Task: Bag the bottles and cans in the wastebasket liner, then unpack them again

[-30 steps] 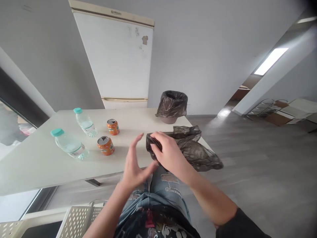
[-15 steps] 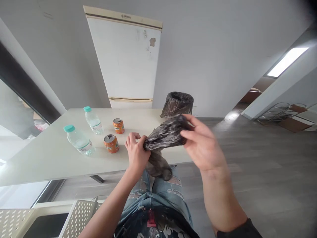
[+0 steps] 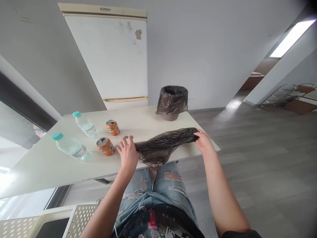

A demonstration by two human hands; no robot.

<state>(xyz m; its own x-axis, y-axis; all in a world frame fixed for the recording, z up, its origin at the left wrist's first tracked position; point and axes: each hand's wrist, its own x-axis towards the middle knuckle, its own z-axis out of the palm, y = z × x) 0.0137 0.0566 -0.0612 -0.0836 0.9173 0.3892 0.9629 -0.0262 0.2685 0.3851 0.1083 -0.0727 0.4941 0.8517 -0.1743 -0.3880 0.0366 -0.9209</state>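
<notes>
A black plastic bin bag (image 3: 160, 145) stretches between my two hands over the near edge of the table, bunched along its length and sagging in the middle. My right hand (image 3: 203, 140) pinches its gathered right end. At the other end, my left hand (image 3: 128, 153) holds the bag by the thumb side, the other fingers raised and apart; the exact grip is partly hidden. Just left of that hand stand two orange drink cans, a nearer can (image 3: 105, 146) and a farther can (image 3: 113, 127), both with opened tops.
Two clear bottles with teal caps, a near bottle (image 3: 71, 147) and a far bottle (image 3: 86, 125), are on the left of the white table (image 3: 138, 120). A bin (image 3: 172, 102) lined with a black bag stands at the back right. Behind is a white fridge (image 3: 111, 56).
My right hand has moved down and to the right, drawing the bag out longer. The left hand has shifted slightly left and lower. The view has turned a little right.
</notes>
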